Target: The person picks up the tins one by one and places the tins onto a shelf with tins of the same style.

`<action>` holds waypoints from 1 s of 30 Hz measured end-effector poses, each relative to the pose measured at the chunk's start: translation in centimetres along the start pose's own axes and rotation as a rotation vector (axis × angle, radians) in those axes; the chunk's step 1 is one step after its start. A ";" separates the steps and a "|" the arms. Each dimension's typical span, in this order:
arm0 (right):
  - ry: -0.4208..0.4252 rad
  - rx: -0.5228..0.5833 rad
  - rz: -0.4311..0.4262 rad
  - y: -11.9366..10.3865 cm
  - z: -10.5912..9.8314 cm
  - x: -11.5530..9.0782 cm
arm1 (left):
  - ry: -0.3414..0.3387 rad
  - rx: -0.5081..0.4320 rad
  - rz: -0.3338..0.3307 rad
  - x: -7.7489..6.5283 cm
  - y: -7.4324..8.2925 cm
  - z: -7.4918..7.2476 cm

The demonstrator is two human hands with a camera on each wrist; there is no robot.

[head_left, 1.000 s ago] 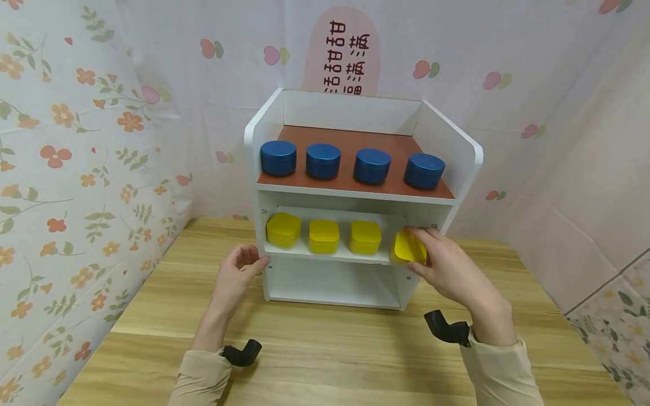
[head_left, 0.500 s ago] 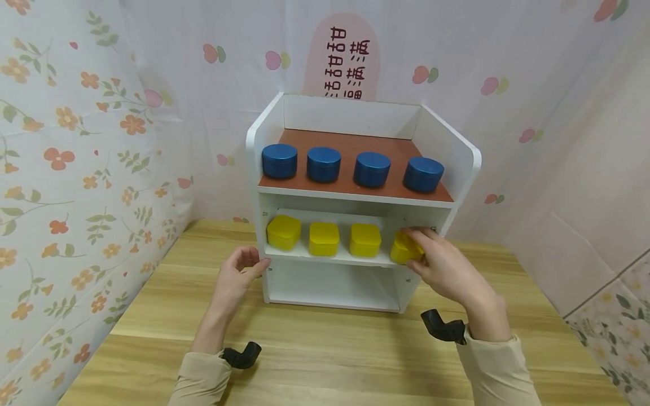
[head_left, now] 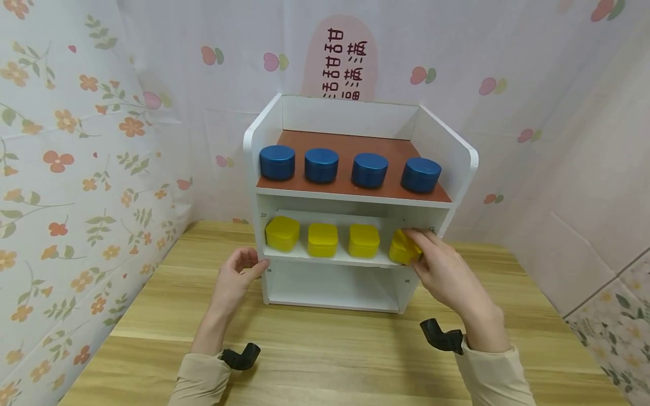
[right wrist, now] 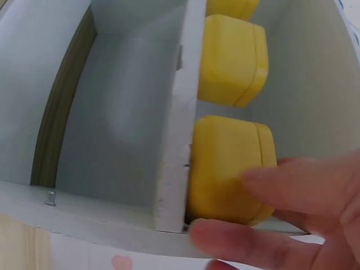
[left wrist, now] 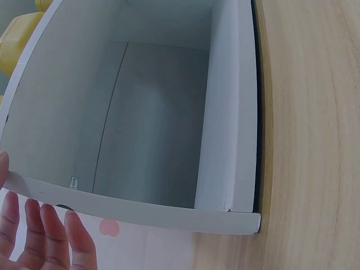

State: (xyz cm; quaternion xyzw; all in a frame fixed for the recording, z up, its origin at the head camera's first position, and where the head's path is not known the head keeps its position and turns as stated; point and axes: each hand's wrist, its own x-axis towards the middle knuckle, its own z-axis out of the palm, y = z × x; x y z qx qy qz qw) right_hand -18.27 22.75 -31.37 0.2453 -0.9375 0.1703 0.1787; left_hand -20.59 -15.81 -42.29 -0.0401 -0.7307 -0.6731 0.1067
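Note:
A white shelf unit stands on the wooden table. On its middle board sit several yellow square lidded tins in a row. At the right end of that row, my right hand holds the last yellow tin; the thumb lies on its front face and a finger runs along its outer side. My left hand grips the left side panel of the shelf, thumb at its front edge and fingers along the outside. Several round blue tins line the reddish-brown top board.
Under the yellow row is the shelf's lower compartment. Raised white side walls flank the top board. A patterned curtain hangs behind and to the left. Black curved mounts are strapped at both wrists.
The last yellow tin has gone from tilted toward the front to standing nearly upright on the board, with my right hand still at it. My left hand stays at the side panel.

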 end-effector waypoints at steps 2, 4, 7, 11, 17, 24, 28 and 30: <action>0.017 -0.007 0.003 0.0 0.1 0.0 | 0.001 0.002 0.001 0.0 0.0 -0.1; 0.025 -0.011 0.010 0.0 0.2 0.1 | 0.003 0.004 0.002 -0.1 0.0 -0.1; 0.029 -0.016 0.013 -0.1 0.4 0.1 | 0.006 0.004 -0.001 -0.1 0.0 -0.2; 0.051 -0.010 -0.005 -0.3 0.6 -0.2 | 0.012 0.005 -0.003 -0.1 -0.1 -0.4; 0.168 0.034 -0.054 -0.5 0.6 -1.3 | 0.010 0.021 0.004 -0.2 -0.1 -0.9; 0.301 0.047 -0.066 0.2 -0.3 -2.9 | -0.017 0.046 0.013 -0.2 -0.1 -1.1; 0.315 0.061 -0.021 0.8 -0.4 -3.7 | -0.042 0.104 0.016 -0.2 0.2 -1.3; 0.294 0.072 0.018 1.1 -0.3 -4.1 | -0.057 0.142 0.018 -0.3 0.4 -1.6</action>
